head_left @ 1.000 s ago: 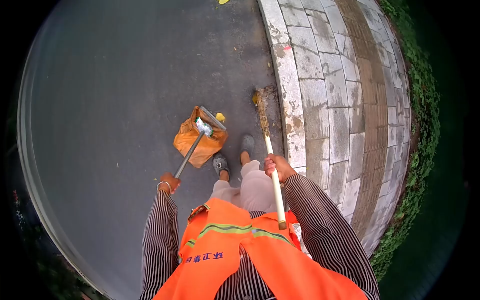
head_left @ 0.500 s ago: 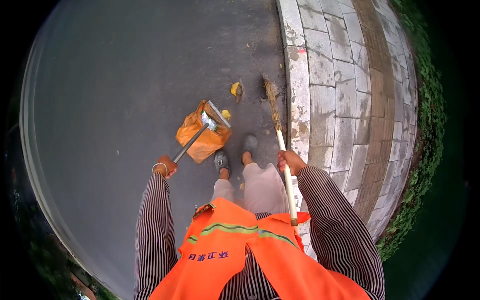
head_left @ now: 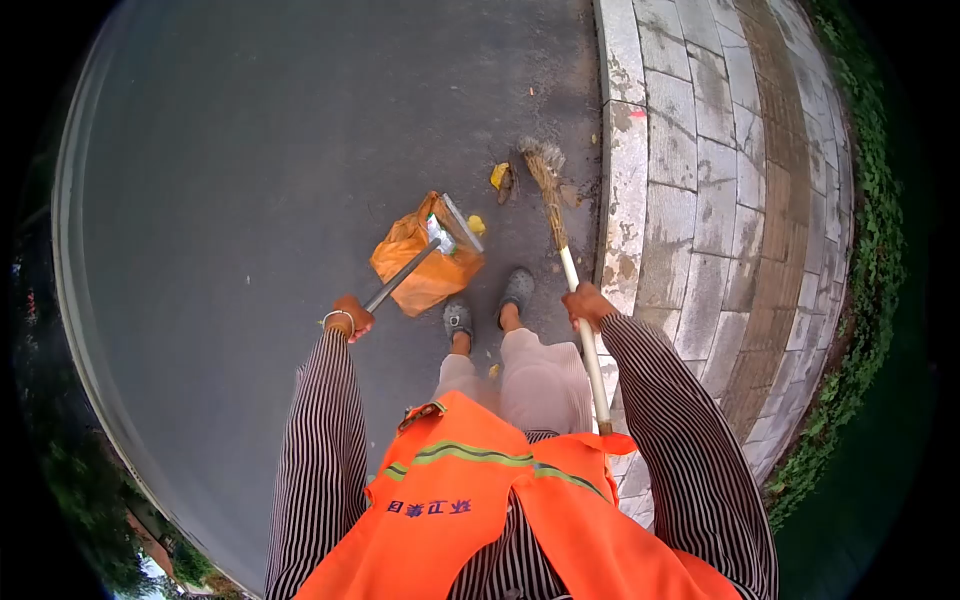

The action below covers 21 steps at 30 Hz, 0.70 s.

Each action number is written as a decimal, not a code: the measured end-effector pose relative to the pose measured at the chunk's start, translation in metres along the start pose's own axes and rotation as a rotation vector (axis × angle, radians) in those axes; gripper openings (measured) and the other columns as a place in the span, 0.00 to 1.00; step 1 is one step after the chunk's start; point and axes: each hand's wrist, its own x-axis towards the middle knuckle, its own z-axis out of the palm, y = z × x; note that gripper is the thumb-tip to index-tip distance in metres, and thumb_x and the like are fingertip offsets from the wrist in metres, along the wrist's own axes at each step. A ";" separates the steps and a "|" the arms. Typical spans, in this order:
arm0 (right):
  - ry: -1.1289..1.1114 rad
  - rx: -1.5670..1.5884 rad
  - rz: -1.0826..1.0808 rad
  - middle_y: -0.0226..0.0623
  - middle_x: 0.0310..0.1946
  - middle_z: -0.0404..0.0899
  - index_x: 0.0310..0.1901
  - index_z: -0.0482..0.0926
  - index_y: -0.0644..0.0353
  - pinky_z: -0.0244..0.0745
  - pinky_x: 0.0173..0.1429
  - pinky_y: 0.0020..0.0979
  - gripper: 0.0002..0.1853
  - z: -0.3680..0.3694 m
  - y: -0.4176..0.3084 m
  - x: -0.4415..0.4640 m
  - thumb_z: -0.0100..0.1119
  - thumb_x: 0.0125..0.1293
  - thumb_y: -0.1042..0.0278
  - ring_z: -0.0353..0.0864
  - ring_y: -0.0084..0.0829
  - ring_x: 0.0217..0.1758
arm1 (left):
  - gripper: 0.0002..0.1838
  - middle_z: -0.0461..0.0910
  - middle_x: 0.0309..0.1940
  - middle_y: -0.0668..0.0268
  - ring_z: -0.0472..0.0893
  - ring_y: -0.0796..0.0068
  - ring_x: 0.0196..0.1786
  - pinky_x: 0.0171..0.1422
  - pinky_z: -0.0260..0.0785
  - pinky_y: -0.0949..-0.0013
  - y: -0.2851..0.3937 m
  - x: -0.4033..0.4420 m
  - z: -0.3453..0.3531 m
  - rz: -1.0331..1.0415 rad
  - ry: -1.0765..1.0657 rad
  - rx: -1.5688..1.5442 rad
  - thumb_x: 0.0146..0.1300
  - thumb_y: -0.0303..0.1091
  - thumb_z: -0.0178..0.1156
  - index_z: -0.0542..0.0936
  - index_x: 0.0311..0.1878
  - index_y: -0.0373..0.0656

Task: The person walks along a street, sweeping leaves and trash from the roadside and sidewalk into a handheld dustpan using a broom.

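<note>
My left hand (head_left: 349, 318) is closed round the dark handle of an orange bag-like dustpan (head_left: 412, 275), which rests on the asphalt with its metal-edged mouth turned to the right. A white and green wrapper (head_left: 438, 236) lies in that mouth. In my right hand (head_left: 588, 304) is the pale shaft of a straw broom (head_left: 549, 190); its frayed bristles touch the road close to the kerb. Between broom and dustpan lie a yellow leaf (head_left: 500, 176) and a brown leaf (head_left: 507, 187). Another yellow leaf (head_left: 476, 225) sits right by the dustpan's edge.
A stone kerb (head_left: 624, 190) runs along the right, with a paved sidewalk (head_left: 715, 220) and green plants (head_left: 868, 230) beyond. My feet in grey clogs (head_left: 517, 288) stand on the asphalt road (head_left: 230, 200). A small leaf (head_left: 494, 370) lies near my legs.
The broom's bristles have swung left relative to the kerb, towards the leaves, and now show spread out. The whole scene has shifted a little right in view. Both hands keep their holds.
</note>
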 end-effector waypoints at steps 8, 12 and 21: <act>-0.349 0.205 0.248 0.31 0.15 0.62 0.27 0.65 0.67 0.56 0.09 0.22 0.05 0.017 0.078 -0.122 0.48 0.55 0.74 0.60 0.19 0.10 | 0.05 0.70 0.11 0.64 0.67 0.76 0.12 0.12 0.58 0.72 0.001 -0.004 -0.011 0.006 0.001 0.003 0.44 0.22 0.56 0.73 0.17 0.33; -0.202 0.336 0.221 0.31 0.15 0.62 0.26 0.64 0.65 0.57 0.09 0.23 0.05 0.014 0.088 -0.144 0.47 0.53 0.74 0.60 0.19 0.10 | 0.06 0.69 0.11 0.64 0.67 0.76 0.12 0.12 0.57 0.71 -0.002 0.002 -0.003 0.010 0.001 -0.037 0.44 0.21 0.56 0.72 0.16 0.34; -0.052 0.574 0.310 0.30 0.11 0.58 0.24 0.63 0.65 0.55 0.11 0.24 0.07 -0.022 0.093 -0.037 0.46 0.57 0.74 0.57 0.21 0.09 | 0.06 0.70 0.11 0.63 0.68 0.75 0.12 0.12 0.59 0.71 -0.002 0.002 -0.001 0.000 0.016 -0.007 0.43 0.22 0.56 0.72 0.16 0.34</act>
